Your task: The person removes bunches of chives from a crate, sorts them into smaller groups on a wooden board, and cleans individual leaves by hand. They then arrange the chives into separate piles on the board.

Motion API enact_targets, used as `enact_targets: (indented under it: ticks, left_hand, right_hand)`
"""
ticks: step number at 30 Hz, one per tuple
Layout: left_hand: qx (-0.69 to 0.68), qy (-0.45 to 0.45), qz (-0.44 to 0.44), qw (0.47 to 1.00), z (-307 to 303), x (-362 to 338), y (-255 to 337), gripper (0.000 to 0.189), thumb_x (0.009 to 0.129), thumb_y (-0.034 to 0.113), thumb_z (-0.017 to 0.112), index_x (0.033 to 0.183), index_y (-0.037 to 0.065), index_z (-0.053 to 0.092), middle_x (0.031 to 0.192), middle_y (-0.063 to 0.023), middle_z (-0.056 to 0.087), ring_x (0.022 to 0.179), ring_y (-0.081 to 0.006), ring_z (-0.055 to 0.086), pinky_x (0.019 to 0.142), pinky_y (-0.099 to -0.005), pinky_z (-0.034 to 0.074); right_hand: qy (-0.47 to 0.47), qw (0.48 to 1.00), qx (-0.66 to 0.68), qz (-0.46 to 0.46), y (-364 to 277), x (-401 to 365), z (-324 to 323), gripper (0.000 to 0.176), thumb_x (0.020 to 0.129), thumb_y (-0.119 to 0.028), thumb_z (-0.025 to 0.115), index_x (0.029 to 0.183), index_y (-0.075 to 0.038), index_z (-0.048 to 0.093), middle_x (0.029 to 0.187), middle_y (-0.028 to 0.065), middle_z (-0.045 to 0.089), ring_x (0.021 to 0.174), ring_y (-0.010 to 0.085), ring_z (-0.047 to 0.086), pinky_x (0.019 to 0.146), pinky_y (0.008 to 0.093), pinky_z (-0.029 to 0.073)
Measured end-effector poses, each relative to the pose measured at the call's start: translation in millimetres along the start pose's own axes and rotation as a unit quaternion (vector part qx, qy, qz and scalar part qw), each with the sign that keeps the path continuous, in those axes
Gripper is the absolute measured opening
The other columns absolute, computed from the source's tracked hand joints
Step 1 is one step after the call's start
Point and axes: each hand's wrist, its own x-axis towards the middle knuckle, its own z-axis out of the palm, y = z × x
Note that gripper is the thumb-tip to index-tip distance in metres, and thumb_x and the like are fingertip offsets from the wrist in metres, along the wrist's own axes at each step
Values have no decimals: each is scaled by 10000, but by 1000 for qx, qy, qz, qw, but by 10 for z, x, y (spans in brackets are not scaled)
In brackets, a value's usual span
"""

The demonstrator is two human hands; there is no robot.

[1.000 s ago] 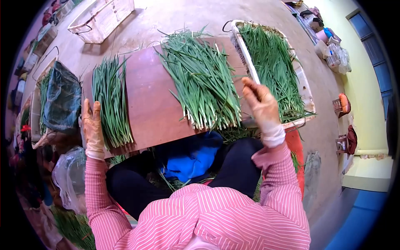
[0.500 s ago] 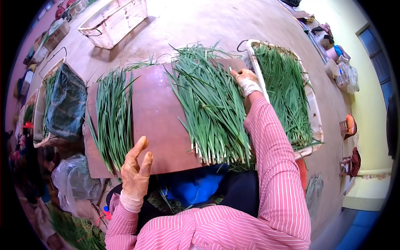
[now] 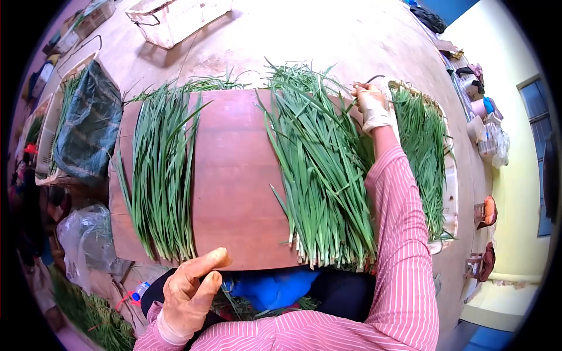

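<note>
My left hand [image 3: 193, 289] is raised in front of the board's near edge, thumb and forefinger apart, holding nothing. Beyond it a narrow bundle of garlic chives [image 3: 164, 175] lies on the brown board [image 3: 237, 169]. A larger pile of chives [image 3: 325, 181] covers the board's right side, its pale cut ends towards me. At the far right corner of this pile is my right hand [image 3: 373, 106], its fingers curled together; whatever is between them is too small to make out. Both hands wear thin, pale coverings at the wrist.
To the right stands a white crate [image 3: 451, 199] full of chives [image 3: 418, 158]. A crate at the left is partly under a dark green sheet [image 3: 88, 126]. Another white crate [image 3: 178, 20] sits on the floor ahead. A clear plastic bag [image 3: 88, 243] lies at the left.
My left hand has dropped closer to my lap. My right hand's fingers have curled in at the pile's far right edge. The view has shifted, with the board now appearing larger.
</note>
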Motion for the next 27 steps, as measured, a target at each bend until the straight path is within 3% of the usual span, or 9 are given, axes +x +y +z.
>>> enact_targets:
  ticks: [2, 6, 10, 12, 15, 16, 19, 23, 27]
  left_hand:
    - [-20, -24, -16, 999, -34, 9, -2, 319, 901, 80, 572, 1200, -29, 569, 1108, -153, 637, 1002, -189, 604, 882, -296, 464]
    - [-68, -30, -72, 995, 15, -18, 85, 352, 932, 175, 563, 1192, -62, 554, 1102, -163, 632, 1051, -210, 589, 966, -334, 421]
    - [-32, -59, -85, 994, -36, -18, 113, 346, 926, 148, 549, 1196, -69, 558, 1093, -165, 637, 1041, -207, 593, 950, -326, 436]
    - [4, -64, -8, 998, -88, -8, 36, 297, 937, 106, 574, 1204, -25, 583, 1092, -113, 643, 983, -174, 602, 865, -260, 461]
    - [-33, -57, -94, 993, -74, -37, 156, 340, 925, 145, 545, 1187, -70, 566, 1090, -166, 641, 1018, -204, 604, 927, -310, 451]
    - [-34, -59, -104, 992, -91, -44, 163, 336, 923, 138, 543, 1186, -70, 566, 1081, -170, 644, 1003, -203, 610, 918, -302, 456]
    - [-27, -84, -97, 991, -149, -59, 113, 327, 920, 119, 537, 1182, -76, 565, 1068, -175, 649, 991, -202, 618, 910, -294, 463]
    - [-60, -74, -82, 992, -134, -109, -37, 324, 923, 132, 555, 1198, -36, 580, 1013, -115, 676, 929, -131, 620, 854, -237, 467]
    - [-75, -69, -95, 990, -93, -136, -25, 340, 940, 165, 538, 1187, -67, 573, 1046, -112, 669, 974, -134, 607, 884, -253, 462]
  right_hand:
    - [-13, 991, -130, -36, 91, 235, 276, 377, 881, -415, 620, 969, -50, 652, 765, 17, 644, 618, 102, 533, 530, 270, 425]
    - [-91, 936, -335, -57, -483, -155, 456, 806, 738, -754, 552, 1123, -54, 653, 1009, 168, 677, 960, 283, 643, 852, 379, 473]
    - [-121, 907, -404, 0, -574, -176, 621, 645, 765, -662, 550, 1102, -128, 682, 1169, 117, 641, 1101, 238, 602, 922, 343, 449]
    - [-92, 921, -378, -23, -474, -106, 610, 491, 774, -512, 595, 1022, -104, 707, 1087, 125, 672, 1032, 258, 633, 892, 358, 469]
    - [-90, 976, -195, 22, -322, 53, 494, 424, 779, -377, 634, 1046, -49, 679, 1027, 143, 682, 954, 271, 644, 856, 365, 475]
    - [-75, 991, -112, 11, -289, 65, 450, 323, 773, -318, 683, 945, -44, 681, 843, 111, 676, 742, 216, 628, 706, 349, 490]
    - [-153, 975, 142, 77, -445, -178, 95, 196, 700, -195, 787, 774, -127, 619, 550, -70, 385, 496, 61, 351, 472, 220, 268]
    - [-185, 971, 147, -16, -615, -486, -335, 284, 919, -303, 534, 877, -56, 666, 556, -82, 285, 498, 65, 279, 484, 223, 243]
    - [-113, 978, 159, -69, -792, -896, -691, 278, 929, -301, 543, 912, -40, 639, 604, -39, 507, 476, 49, 331, 435, 220, 275]
